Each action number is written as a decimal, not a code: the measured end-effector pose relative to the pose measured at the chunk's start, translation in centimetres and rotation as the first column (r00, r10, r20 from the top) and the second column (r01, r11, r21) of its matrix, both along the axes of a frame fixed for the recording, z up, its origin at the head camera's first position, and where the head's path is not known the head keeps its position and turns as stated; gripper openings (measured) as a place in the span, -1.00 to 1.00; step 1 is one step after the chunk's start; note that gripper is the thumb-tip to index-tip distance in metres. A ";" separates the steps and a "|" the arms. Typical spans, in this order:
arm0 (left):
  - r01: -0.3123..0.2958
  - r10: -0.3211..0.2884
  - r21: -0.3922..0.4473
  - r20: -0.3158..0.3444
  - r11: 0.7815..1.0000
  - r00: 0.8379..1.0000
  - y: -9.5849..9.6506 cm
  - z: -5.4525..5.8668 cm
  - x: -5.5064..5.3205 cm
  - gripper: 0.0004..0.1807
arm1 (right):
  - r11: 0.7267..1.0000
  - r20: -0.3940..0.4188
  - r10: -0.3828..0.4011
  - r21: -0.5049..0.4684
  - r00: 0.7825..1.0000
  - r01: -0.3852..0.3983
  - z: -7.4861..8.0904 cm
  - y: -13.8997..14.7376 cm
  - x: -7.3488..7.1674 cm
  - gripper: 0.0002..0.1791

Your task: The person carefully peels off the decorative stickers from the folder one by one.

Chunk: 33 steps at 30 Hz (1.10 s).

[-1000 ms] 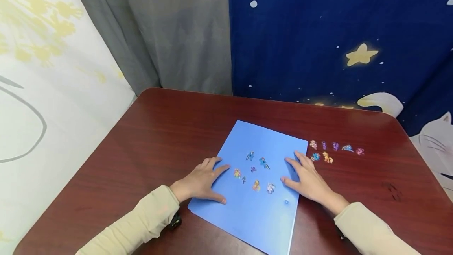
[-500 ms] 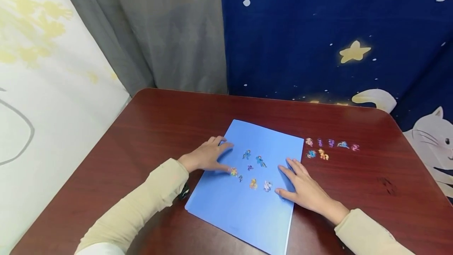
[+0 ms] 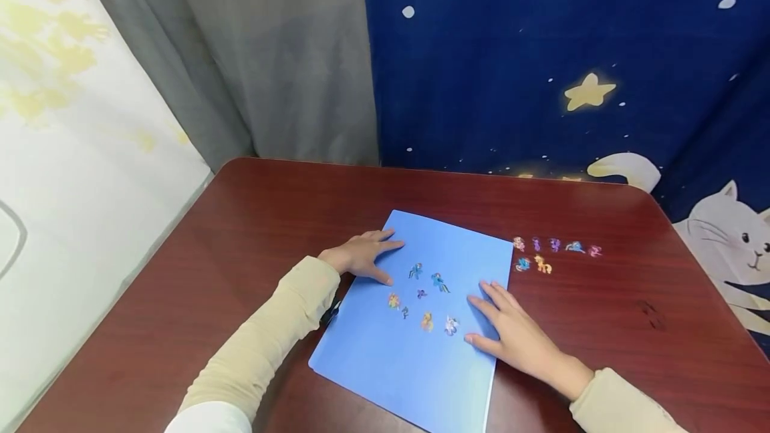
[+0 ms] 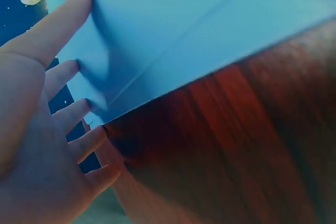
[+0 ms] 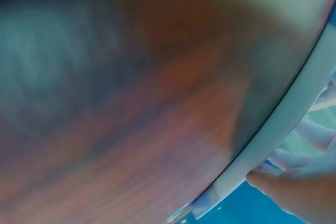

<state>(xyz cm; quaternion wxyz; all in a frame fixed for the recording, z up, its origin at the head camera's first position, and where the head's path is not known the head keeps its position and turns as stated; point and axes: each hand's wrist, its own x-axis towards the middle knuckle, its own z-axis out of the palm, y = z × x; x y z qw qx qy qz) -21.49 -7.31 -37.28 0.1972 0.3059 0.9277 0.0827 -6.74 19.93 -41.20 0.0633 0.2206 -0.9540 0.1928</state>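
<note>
Starry curtain (image 3: 481, 52) behind, reddish table (image 3: 271, 219) below, hands (image 3: 363, 254) (image 3: 517, 331) lie spread and apart over a blue board (image 3: 385, 366)

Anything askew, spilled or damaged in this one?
A dark mark toward the right of the table breaks the red-brown surface; scratch or stain, I can't tell. The blue folder lies askew to the table's edges. No spill shows.

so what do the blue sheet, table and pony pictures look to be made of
Blue sheet: probably smooth plastic or coated card, slightly glossy, given its even colour and pale glare.
Table: likely wood or wood-look laminate with a satin sheen; reddish-brown grain streaks show.
Pony pictures: perhaps thin printed plastic or paper, since they lie flat; finish too small to tell.
</note>
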 end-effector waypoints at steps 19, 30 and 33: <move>-0.029 0.031 -0.062 0.033 0.998 0.999 -2.0 -0.2 2.0 -0.16 | 0.970 0.016 0.231 0.079 0.973 -0.231 0.5 -1.5 4.6 -0.21; -0.086 0.076 -0.034 -0.227 0.996 0.971 -5.2 -1.3 5.7 -0.11 | 0.986 -0.105 0.166 0.045 0.981 -0.162 0.2 2.6 1.7 -0.37; -0.077 0.074 -0.003 -0.252 0.997 0.965 -5.3 -1.5 7.0 -0.08 | 0.990 -0.119 0.139 0.033 0.983 -0.136 0.1 3.7 0.3 -0.41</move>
